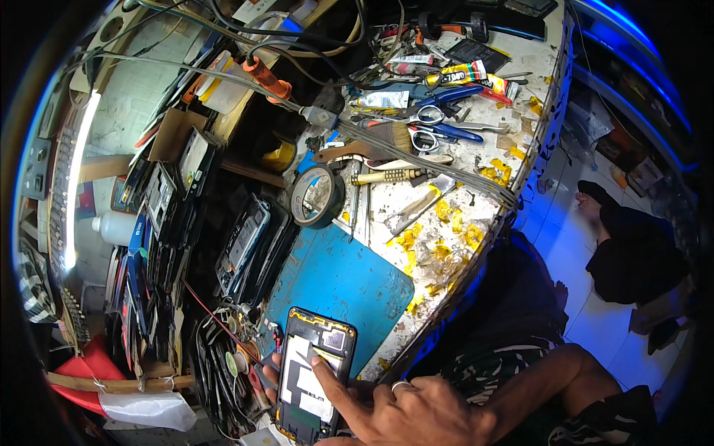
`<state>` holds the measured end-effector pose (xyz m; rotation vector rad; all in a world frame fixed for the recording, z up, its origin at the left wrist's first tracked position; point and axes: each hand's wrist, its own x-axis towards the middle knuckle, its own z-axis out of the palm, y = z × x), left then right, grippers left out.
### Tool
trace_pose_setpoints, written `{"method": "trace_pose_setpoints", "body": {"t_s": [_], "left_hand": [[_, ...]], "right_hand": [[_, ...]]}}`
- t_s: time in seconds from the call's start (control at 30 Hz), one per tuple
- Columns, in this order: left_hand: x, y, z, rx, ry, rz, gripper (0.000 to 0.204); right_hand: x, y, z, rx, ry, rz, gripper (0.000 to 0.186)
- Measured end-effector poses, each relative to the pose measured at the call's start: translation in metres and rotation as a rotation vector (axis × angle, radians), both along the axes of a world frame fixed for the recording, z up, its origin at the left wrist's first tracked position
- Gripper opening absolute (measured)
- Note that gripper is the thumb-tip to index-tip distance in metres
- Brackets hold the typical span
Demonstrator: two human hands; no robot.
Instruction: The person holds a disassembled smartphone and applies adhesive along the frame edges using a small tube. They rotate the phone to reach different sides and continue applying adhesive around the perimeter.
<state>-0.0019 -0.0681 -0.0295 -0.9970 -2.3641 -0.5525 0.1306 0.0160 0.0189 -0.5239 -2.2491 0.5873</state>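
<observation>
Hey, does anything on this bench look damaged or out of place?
Yes. The phone under the right hand has its back off, with its insides exposed. The left hand grips its left edge. The white bench is flecked with yellow tape scraps, and tools lie jumbled beyond the blue mat.

Your fisheye bends everything hard at the black rim; tube light glares at left, blue glow right, bench evenly lit.
</observation>
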Motion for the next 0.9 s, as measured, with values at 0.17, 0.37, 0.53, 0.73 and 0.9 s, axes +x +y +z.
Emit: {"method": "trace_pose_setpoints", "body": {"t_s": [0.17, 0.37, 0.53, 0.73, 0.9], "left_hand": [[0.004, 0.008, 0.006, 0.045, -0.028, -0.011, 0.084], [0.006, 0.013, 0.009, 0.1, -0.069, -0.024, 0.088], [0.004, 0.01, 0.004, 0.142, -0.099, -0.037, 0.092], [0.006, 0.011, 0.003, 0.198, -0.133, -0.048, 0.096], [0.008, 0.013, 0.002, 0.244, -0.157, -0.052, 0.1]], "right_hand": [[0.0, 0.002, 0.0, -0.003, 0.009, 0.017, 0.076], [0.004, 0.01, 0.002, -0.014, -0.004, -0.028, 0.076], [-0.001, 0.011, 0.001, -0.017, -0.009, 0.009, 0.076], [0.009, 0.017, 0.001, -0.024, -0.006, -0.003, 0.074], [0.007, 0.019, 0.0, -0.016, -0.03, 0.001, 0.071]]}}
